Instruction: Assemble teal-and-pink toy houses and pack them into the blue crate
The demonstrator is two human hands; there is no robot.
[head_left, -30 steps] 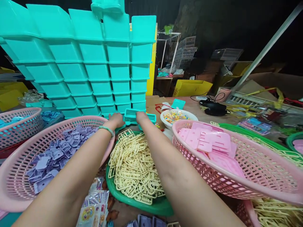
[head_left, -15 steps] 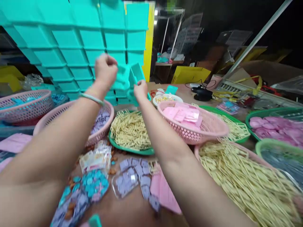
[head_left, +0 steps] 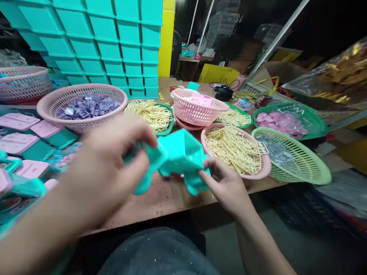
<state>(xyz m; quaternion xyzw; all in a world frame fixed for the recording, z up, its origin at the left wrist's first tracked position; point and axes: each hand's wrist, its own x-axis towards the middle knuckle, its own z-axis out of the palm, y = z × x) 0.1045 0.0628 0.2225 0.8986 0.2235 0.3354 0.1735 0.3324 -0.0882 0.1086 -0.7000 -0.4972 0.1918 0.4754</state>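
Observation:
My left hand [head_left: 114, 156], blurred, is closed around a turquoise plastic piece [head_left: 156, 160] with a flared rim and a rounded foot below. My right hand [head_left: 222, 179] pinches the lower right side of a hollow turquoise box [head_left: 179, 151] with rounded feet. The two turquoise pieces are side by side above the table's front edge; whether they touch or are joined I cannot tell. Behind them is a pink basket of purple plastic parts [head_left: 83, 86]. Cream-coloured plastic frames [head_left: 235, 149] fill another pink basket to the right.
A tall stack of turquoise boxes [head_left: 103, 46] stands at the back left. Turquoise boxes with pink lids [head_left: 34, 168] crowd the left side. On the right are a light green basket [head_left: 309, 160] and a green tray [head_left: 312, 120] with pink parts. The table edge [head_left: 143, 215] runs close before me.
Both hands have come back from beside the stack toward my body, bringing turquoise pieces. The view has shifted, now showing the table's front edge and my lap.

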